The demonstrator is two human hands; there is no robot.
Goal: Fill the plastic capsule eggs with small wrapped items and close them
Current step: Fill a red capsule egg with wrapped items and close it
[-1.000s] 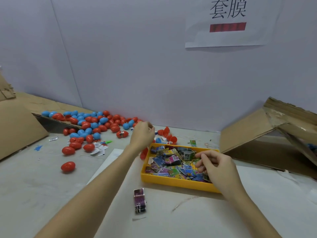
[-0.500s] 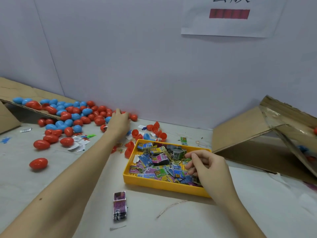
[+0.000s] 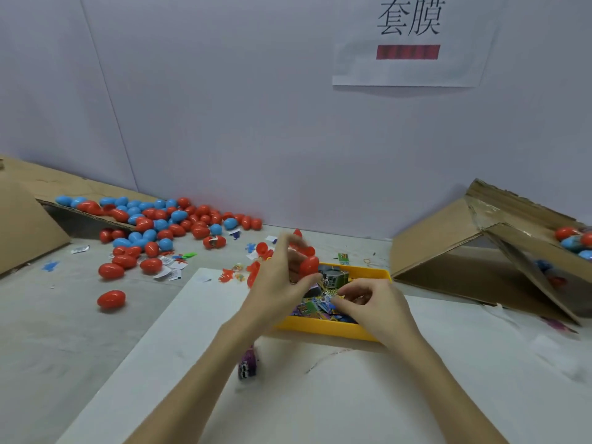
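left hand [image 3: 282, 283]: fingers grip a red plastic capsule egg [image 3: 309, 265] above the yellow plastic tray [image 3: 323, 325] | right hand [image 3: 371, 306]: fingers pinch a small wrapped packet [image 3: 334, 296] over the tray's near right

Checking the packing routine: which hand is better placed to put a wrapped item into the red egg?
Probably the right hand: it pinches a small wrapped item over the yellow tray, beside the red egg that the left hand holds.

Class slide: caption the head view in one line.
Left hand holds a red egg over the yellow tray; right hand pinches a wrapped item.
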